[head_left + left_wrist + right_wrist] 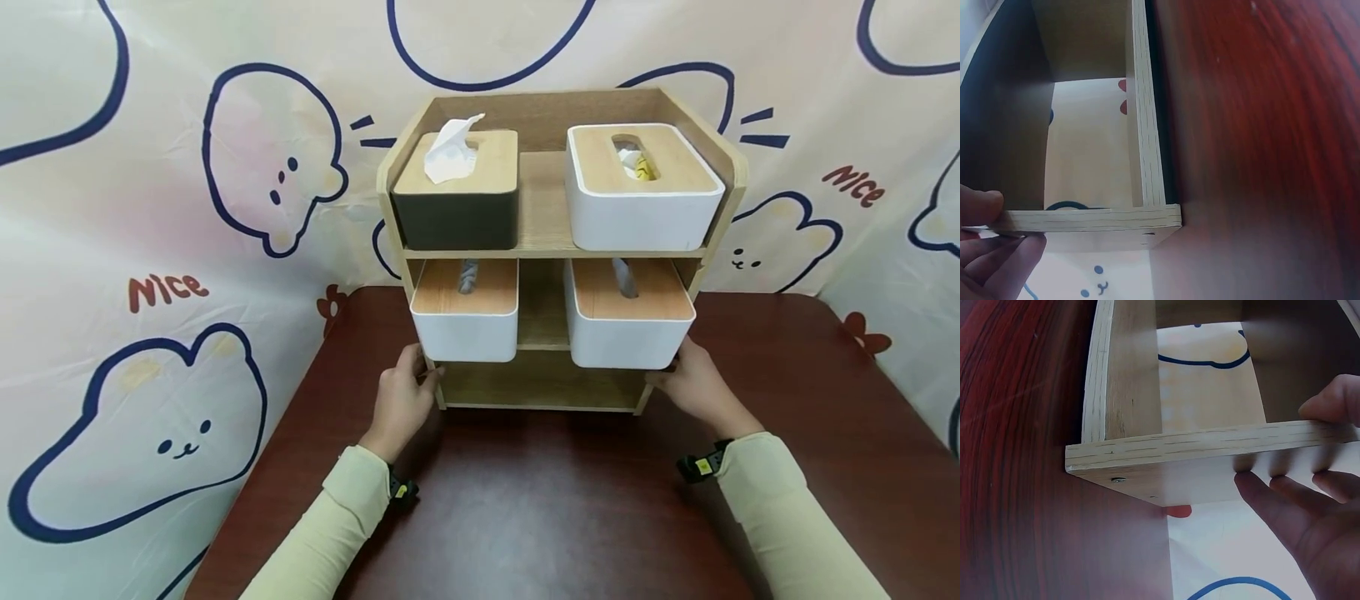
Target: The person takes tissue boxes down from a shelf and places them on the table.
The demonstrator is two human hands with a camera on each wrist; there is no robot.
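A light wooden shelf (542, 242) stands on the table, several tissue boxes on its tiers. At its lower left side my left hand (402, 398) pinches the edge of the side panel (1091, 219), thumb inside and fingers outside. My right hand (697, 379) grips the opposite side panel (1197, 442) the same way, partly hidden behind a box in the head view. On the top tier sit a dark tissue box (456, 221) with a white tissue poking out and a white tissue box (643, 221). Two more white boxes, left (467, 337) and right (632, 343), fill the middle tier.
The dark red-brown table (540, 500) extends in front of the shelf and to both sides. Behind and at the sides hangs a pale cloth (285, 467) with blue bear outlines. The shelf's bottom tier (542, 385) lies just above the tabletop.
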